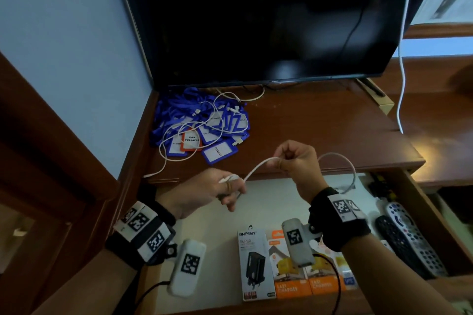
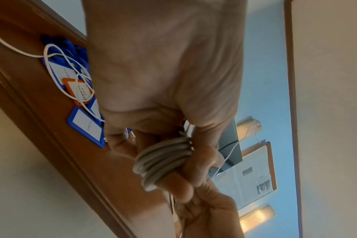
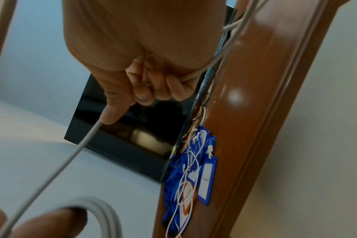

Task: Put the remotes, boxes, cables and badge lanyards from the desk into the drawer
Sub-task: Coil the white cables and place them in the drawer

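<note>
Both hands work a white cable above the open drawer. Several turns of it are wound around the fingers of my left hand, seen as a grey coil in the left wrist view. My right hand pinches the cable farther along; its free end loops out to the right. A heap of blue badge lanyards with more white cables tangled on top lies on the desk at the back left. Charger boxes and remotes lie in the drawer.
A dark television stands at the back of the desk. A white cord hangs down at its right. The wall and a wooden frame close off the left side.
</note>
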Demonstrator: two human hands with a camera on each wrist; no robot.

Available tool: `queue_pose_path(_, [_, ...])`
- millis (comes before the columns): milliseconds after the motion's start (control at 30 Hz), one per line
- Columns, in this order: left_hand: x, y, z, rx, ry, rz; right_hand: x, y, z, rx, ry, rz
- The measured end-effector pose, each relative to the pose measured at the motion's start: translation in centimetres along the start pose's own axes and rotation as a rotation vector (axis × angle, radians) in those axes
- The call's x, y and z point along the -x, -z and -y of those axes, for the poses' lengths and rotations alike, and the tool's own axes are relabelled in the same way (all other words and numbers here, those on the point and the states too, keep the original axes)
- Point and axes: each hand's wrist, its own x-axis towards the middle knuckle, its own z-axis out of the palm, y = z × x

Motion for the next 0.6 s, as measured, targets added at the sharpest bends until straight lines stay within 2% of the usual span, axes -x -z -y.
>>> queue_pose_path(133, [-0.6, 1.1, 0.0, 0.226, -0.060, 0.017, -0.1, 0.1, -0.4, 0.014, -0.025, 0.008])
queue_pose_path(300, [-0.5, 3.6, 0.2, 0.547, -0.084, -0.187, 1.1, 0.1, -2.5, 0.141, -0.070, 0.018])
queue_pose_path(467, [-0.4, 5.7, -0.1, 0.937, -0.231, -0.326, 1.2, -0.1, -3.2, 0.205, -0.040, 0.007])
queue_pose_path(600, [-0.9, 5.2, -1.4, 0.993, -0.336, -0.427, 0.9, -1.5, -3.2, 0.406, 0.010, 0.039])
